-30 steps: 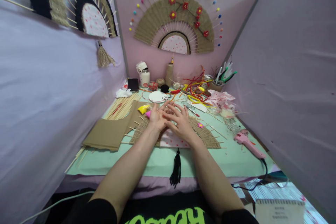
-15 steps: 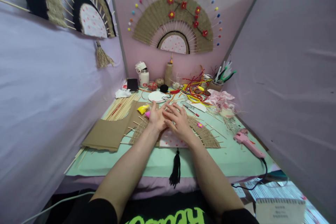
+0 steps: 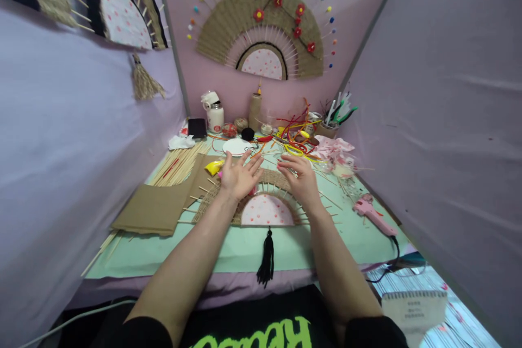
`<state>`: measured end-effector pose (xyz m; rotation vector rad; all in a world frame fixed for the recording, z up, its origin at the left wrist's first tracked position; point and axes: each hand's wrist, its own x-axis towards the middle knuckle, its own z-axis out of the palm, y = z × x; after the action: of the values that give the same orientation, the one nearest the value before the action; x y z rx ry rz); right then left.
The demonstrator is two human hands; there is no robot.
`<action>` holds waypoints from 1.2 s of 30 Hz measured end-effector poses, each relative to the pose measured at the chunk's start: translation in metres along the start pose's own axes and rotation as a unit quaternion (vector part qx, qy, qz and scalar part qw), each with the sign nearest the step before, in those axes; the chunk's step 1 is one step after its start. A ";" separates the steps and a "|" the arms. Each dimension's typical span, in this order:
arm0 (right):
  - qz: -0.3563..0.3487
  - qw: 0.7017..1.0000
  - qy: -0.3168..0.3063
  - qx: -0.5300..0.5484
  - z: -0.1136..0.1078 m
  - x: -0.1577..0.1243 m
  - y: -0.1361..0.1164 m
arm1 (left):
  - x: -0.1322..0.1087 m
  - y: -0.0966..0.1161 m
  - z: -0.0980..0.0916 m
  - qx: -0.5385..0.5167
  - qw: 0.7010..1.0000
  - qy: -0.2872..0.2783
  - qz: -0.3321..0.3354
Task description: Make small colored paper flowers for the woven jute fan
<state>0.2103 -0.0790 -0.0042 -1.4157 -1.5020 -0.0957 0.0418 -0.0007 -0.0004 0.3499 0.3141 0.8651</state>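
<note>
My left hand is held palm up over the fan with its fingers spread, and nothing shows lying on the palm. To its right, my right hand has its fingers bent towards the thumb. A tiny pinkish spot shows at its fingertips, too small to name. Below both hands lies a woven fan with thin sticks and a dotted white half-circle; my hands and forearms cover parts of it. A black tassel hangs from its lower edge. Beside my left hand is a yellow packet.
Folded brown cardboard and thin sticks lie at left. A pink glue gun with a black cord rests at right. Farther back are a white bottle, coloured pipe cleaners, pink cloth and a tool cup.
My hands have come apart: the right hand has lifted off the left palm and moved right, its fingers bent. The left palm now lies uncovered. The whole view has shifted slightly.
</note>
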 end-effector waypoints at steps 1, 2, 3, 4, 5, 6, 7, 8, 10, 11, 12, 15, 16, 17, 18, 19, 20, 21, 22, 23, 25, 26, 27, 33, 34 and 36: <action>0.012 1.000 -0.003 -0.027 -0.008 0.002 0.010 | 0.001 0.001 -0.001 0.001 1.000 0.008 0.005; 0.029 0.998 -0.016 -0.061 -0.016 0.003 0.021 | 0.001 0.001 -0.001 0.002 1.000 0.012 0.008; 0.047 0.993 -0.038 -0.099 -0.021 0.004 0.031 | 0.002 0.002 0.000 0.002 1.000 0.014 0.009; 0.066 0.986 -0.067 -0.139 -0.025 0.003 0.040 | 0.002 0.002 0.000 0.002 1.000 0.014 0.009; 0.082 0.976 -0.095 -0.176 -0.027 0.003 0.048 | 0.001 0.002 0.001 0.002 1.000 0.013 0.010; 0.094 0.966 -0.124 -0.206 -0.028 0.001 0.053 | 0.001 0.002 0.002 0.002 1.000 0.013 0.009; 0.102 0.956 -0.148 -0.231 -0.027 0.000 0.057 | 0.001 0.002 0.002 0.002 1.000 0.014 0.009; 0.108 0.948 -0.167 -0.250 -0.025 -0.002 0.059 | 0.000 0.002 0.002 0.003 1.000 0.014 0.009; 0.118 0.936 -0.187 -0.276 -0.021 -0.004 0.060 | 0.000 0.002 0.002 0.003 1.000 0.015 0.009; 0.122 0.932 -0.191 -0.283 -0.019 -0.005 0.059 | 0.000 0.002 0.002 0.003 1.000 0.014 0.010; 0.124 0.930 -0.193 -0.287 -0.017 -0.006 0.058 | 0.000 0.002 0.002 0.003 1.000 0.012 0.010; 0.127 0.928 -0.196 -0.290 -0.013 -0.006 0.057 | -0.001 0.002 0.002 0.003 1.000 0.009 0.012; 0.127 0.928 -0.198 -0.290 -0.012 -0.006 0.057 | -0.001 0.002 0.002 0.004 1.000 0.008 0.012; 0.126 0.927 -0.199 -0.291 -0.011 -0.007 0.058 | -0.001 0.002 0.002 0.005 1.000 0.008 0.013; 0.125 0.927 -0.201 -0.291 -0.009 -0.007 0.058 | -0.001 0.002 0.002 0.005 1.000 0.008 0.013; 0.124 0.927 -0.202 -0.290 -0.008 -0.007 0.059 | 0.000 0.002 0.002 0.005 1.000 0.007 0.012; 0.122 0.928 -0.201 -0.290 -0.007 -0.008 0.059 | 0.000 0.002 0.002 0.004 1.000 0.008 0.012; 0.120 0.928 -0.200 -0.289 -0.005 -0.008 0.060 | 0.000 0.002 0.002 0.003 1.000 0.008 0.011; 0.120 0.928 -0.199 -0.290 -0.004 -0.008 0.060 | 0.000 0.002 0.002 0.003 1.000 0.009 0.010; 0.121 0.928 -0.198 -0.292 -0.003 -0.009 0.061 | 0.001 0.002 0.002 0.004 1.000 0.010 0.010; 0.123 0.927 -0.197 -0.295 -0.002 -0.009 0.062 | 0.001 0.002 0.001 0.005 1.000 0.011 0.011; 0.124 0.926 -0.199 -0.296 -0.001 -0.009 0.062 | 0.001 0.002 0.001 0.005 1.000 0.011 0.012; 0.126 0.925 -0.201 -0.297 -0.001 -0.009 0.062 | 0.001 0.002 0.001 0.005 1.000 0.010 0.013; 0.135 0.918 -0.216 -0.303 -0.001 -0.009 0.058 | 0.000 0.002 0.002 0.004 1.000 0.012 0.014; 0.135 0.918 -0.216 -0.304 -0.001 -0.009 0.058 | 0.000 0.002 0.002 0.003 1.000 0.012 0.014; 0.133 0.919 -0.214 -0.304 -0.001 -0.010 0.059 | 0.000 0.002 0.001 0.003 1.000 0.010 0.015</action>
<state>0.2546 -0.0686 -0.0427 -2.2470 -1.6916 -0.0933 0.0407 0.0005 0.0018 0.3516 0.3308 0.8976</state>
